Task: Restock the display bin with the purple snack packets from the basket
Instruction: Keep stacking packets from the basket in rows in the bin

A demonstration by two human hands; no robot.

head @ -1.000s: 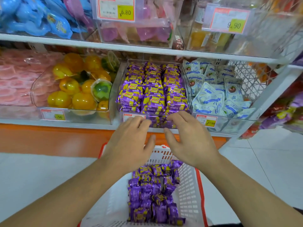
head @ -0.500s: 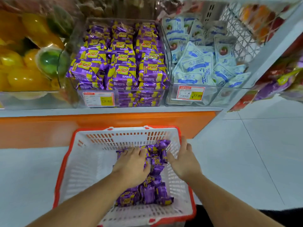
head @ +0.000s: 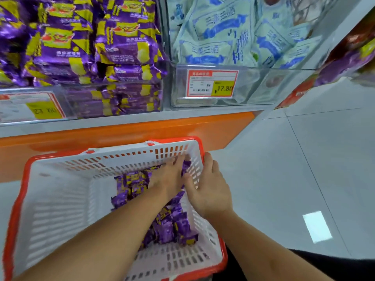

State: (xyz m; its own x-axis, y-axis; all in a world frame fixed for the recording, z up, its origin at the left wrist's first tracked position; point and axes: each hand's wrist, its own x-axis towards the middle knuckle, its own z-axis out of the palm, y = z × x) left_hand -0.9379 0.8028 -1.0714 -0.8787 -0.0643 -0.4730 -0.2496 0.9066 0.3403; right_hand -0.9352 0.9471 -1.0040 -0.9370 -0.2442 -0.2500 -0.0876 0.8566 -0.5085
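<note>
- Display bin (head: 113, 86) on the shelf, upper left, stacked with purple packets.
- Basket (head: 60, 199) below on the floor, packets (head: 172, 226) heaped at its right side.
- Left hand (head: 168, 179) flat on the heap, fingers straight.
- Right hand (head: 211, 191) at the basket's right wall; its fingers look relaxed and apart, though partly hidden.

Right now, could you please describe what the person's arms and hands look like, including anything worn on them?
Both arms are bare as far up as the head view shows: no sleeves, gloves, watch or bracelet. The left hand and right hand carry no visible rings or markings. A dark piece of clothing shows under the right forearm.
</note>
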